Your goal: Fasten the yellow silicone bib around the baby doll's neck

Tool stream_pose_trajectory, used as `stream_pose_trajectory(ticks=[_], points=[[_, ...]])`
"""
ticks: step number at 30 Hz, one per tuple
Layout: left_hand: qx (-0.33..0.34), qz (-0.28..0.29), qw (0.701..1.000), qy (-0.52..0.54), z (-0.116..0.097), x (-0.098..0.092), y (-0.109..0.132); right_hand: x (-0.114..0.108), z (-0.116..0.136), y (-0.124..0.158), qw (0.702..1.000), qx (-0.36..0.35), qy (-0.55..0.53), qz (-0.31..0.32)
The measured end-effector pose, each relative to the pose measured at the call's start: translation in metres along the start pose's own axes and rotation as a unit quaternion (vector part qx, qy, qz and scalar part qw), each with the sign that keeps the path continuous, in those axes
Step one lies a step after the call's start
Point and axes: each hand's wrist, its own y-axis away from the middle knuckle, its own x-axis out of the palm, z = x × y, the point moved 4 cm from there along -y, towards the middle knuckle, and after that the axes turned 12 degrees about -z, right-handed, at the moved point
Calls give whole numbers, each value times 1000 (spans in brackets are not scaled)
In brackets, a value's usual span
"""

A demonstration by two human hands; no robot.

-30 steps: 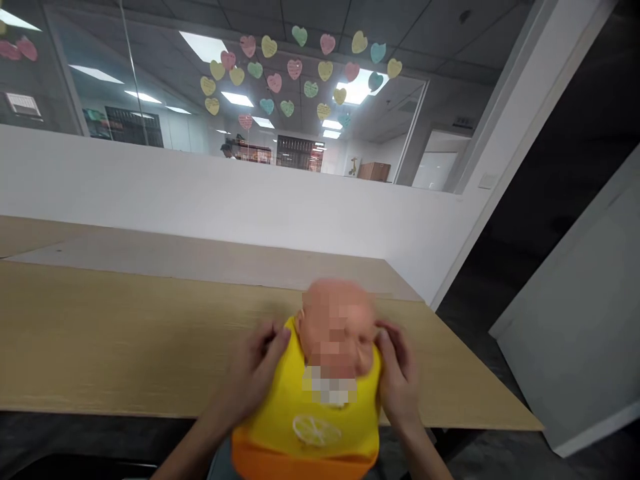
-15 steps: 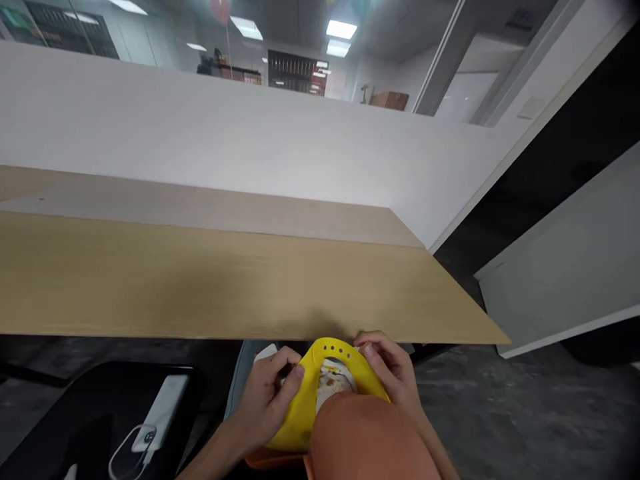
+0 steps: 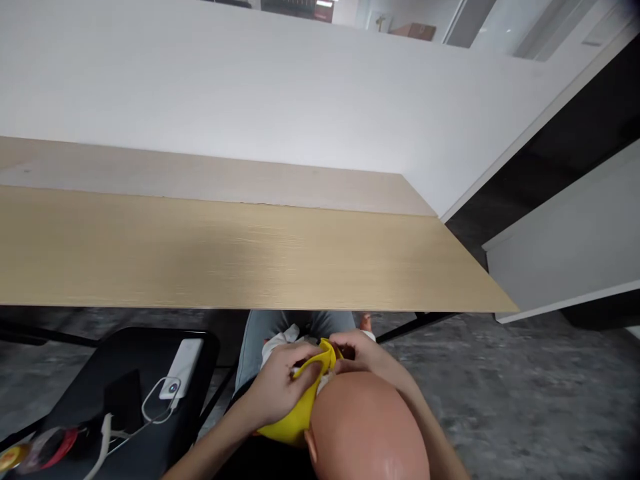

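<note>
A baby doll [image 3: 367, 427] with a bare, smooth head sits on the person's lap, its back toward me. Around its neck area is a yellow bib [image 3: 290, 423], which had a row of small holes in its strap. My left hand [image 3: 280, 383] pinches the bib's upper edge between thumb and fingers, left of the doll's head. My right hand [image 3: 363, 353] closes on the bib's other side, just in front of the head. The two yellow edges meet between my fingertips. The doll's face and most of its body are hidden.
A wooden table [image 3: 300, 260] spans the view ahead, its front edge just beyond my hands. To the left, a black chair [image 3: 145, 340] carries a white power bank [image 3: 184, 367] with a cable, a dark phone [image 3: 123, 400] and a bottle [image 3: 50, 448]. A white wall stands behind.
The bib's strap, an open loop with holes facing up before, is now folded together between my hands. My hands have come closer to each other. The view has tilted down.
</note>
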Motion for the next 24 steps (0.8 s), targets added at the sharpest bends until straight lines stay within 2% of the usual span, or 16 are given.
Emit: stream_pose_trajectory(ticks=[4,8,12,15,19,24], points=[[-2,15,1000,5,1,2,-1,7,0,1,997,21,-71,-2],[-22,15,999,26,6,2,-2,6,3,5,998,6,-58,-16],[-58,5,997,50,17,2,-1,5,0,5,999,-20,-38,-3],[-93,-8,993,71,26,2,0,5,-4,3,999,-12,-45,5],[-134,-22,986,99,36,0,0,4,-13,1,998,19,-62,-8],[-149,-47,974,164,46,0,1,-1,-24,2,996,-25,-54,-61]])
